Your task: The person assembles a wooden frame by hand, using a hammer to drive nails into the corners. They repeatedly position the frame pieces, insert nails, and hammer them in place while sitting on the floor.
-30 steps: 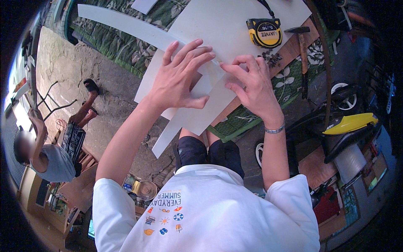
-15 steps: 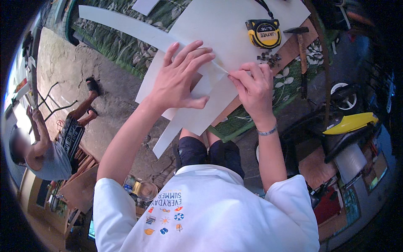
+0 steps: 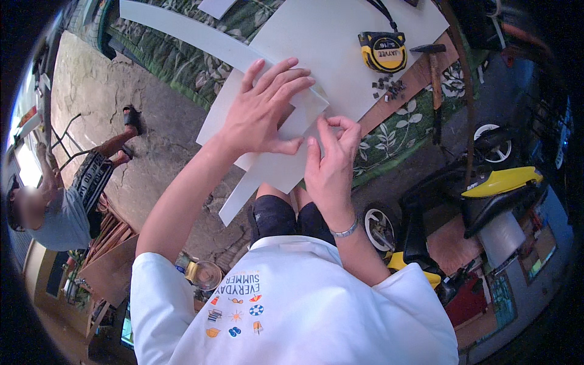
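My left hand (image 3: 264,112) lies open with spread fingers on white sheet pieces, its fingertips over a long white strip (image 3: 188,33) that runs from the upper left to the middle. Just right of the strip's end, my right hand (image 3: 334,155) hovers low over or touches the sheets; a gap shows between thumb and forefinger, nothing visible in it. Beneath both hands lies a large white sheet (image 3: 328,36). A narrower white piece (image 3: 240,194) juts out toward my knees. Part of a brown piece shows between my left thumb and fingers.
Beyond my right hand lie a yellow-black tape measure (image 3: 383,52), small dark pieces (image 3: 389,87) and a hammer (image 3: 435,79). A green leaf-patterned cloth (image 3: 395,143) covers the table. A person (image 3: 61,207) sits at left; a yellow-black motorbike (image 3: 499,182) stands at right.
My right hand has let go of the strip's end and moved left and toward me, its thumb and forefinger now apart. My left hand stays nearly in place.
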The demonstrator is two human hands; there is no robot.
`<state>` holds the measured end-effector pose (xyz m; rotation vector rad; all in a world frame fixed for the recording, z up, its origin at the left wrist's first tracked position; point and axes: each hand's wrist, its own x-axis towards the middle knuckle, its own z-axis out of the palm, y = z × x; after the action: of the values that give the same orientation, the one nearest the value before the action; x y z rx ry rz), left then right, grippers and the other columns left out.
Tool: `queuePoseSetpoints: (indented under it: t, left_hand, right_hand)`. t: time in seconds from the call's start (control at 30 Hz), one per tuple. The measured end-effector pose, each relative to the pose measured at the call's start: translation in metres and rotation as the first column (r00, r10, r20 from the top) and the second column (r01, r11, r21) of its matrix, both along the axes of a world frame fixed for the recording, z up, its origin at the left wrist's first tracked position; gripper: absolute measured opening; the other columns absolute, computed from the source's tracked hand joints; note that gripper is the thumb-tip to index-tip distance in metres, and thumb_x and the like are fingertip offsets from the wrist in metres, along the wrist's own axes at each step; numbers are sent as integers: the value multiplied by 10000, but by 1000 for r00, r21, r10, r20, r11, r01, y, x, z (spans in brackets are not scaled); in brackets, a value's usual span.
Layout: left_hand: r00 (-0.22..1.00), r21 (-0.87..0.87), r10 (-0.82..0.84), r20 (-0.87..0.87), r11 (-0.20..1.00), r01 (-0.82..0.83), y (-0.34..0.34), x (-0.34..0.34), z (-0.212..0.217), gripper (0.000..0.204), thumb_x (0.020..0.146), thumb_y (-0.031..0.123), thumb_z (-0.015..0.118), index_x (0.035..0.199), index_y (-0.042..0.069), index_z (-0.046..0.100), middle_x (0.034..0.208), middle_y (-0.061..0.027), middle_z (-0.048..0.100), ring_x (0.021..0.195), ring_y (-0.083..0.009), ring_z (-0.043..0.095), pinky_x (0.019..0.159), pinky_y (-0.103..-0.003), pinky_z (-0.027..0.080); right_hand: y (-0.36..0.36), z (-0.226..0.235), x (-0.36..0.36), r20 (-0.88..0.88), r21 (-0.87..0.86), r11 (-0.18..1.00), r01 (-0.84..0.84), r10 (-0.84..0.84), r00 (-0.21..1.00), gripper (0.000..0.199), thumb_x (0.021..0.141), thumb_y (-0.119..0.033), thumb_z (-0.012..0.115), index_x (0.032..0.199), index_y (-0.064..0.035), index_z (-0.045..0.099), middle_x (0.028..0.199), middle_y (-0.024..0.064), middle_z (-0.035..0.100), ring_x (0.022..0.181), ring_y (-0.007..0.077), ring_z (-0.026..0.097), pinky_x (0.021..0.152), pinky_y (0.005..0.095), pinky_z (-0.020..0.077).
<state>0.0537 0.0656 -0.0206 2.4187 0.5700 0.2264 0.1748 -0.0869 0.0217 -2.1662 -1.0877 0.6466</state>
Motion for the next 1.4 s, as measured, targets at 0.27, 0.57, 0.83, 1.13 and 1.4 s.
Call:
queuePoseSetpoints:
  t: [0.27,0.57,0.83,1.13,1.4]
  left_hand:
    - [1000,11,-8,16,1000,8,1,-1,-2,974,656,543,723,1511,154,465,1503,-62,539,1539,-255,365,1292,-527,103]
    - [1000,-21,-5,20,1000,5,0,-2,-3,1012,604,487,757,1517,180,446,1539,-46,527,1544,-270,360,1298,-532,98]
    - [999,4,7,47,1000,-7,-1,-2,-1,980,620,485,722,1506,159,460,1504,-55,524,1539,-232,362,1303,-524,121]
    - [999,-2,0,34,1000,0,0,-3,-2,982,619,492,725,1507,164,462,1514,-54,518,1540,-223,362,1300,-536,128]
    - [1000,-24,-5,31,1000,5,1,-4,0,1010,616,490,742,1526,175,437,1523,-53,518,1546,-242,357,1303,-532,113]
  right_hand:
    - [11,-22,27,48,-28,987,157,-156,987,190,909,-261,792,937,-74,767,998,92,568,1007,309,545,907,465,425]
    - [16,-23,24,-41,-44,987,157,-159,986,155,890,-203,799,891,-56,752,972,111,582,993,318,575,899,453,445]
    - [17,-19,51,-164,-116,975,189,-206,965,181,912,-204,788,923,-26,756,914,93,622,935,276,595,861,405,453]
    - [9,-25,11,194,-31,995,90,-82,978,226,947,-284,750,885,-81,675,932,56,629,914,306,574,816,457,400]
    - [47,-9,90,-126,-53,977,-204,197,972,202,927,-222,762,955,-22,778,874,111,732,777,264,640,729,388,493]
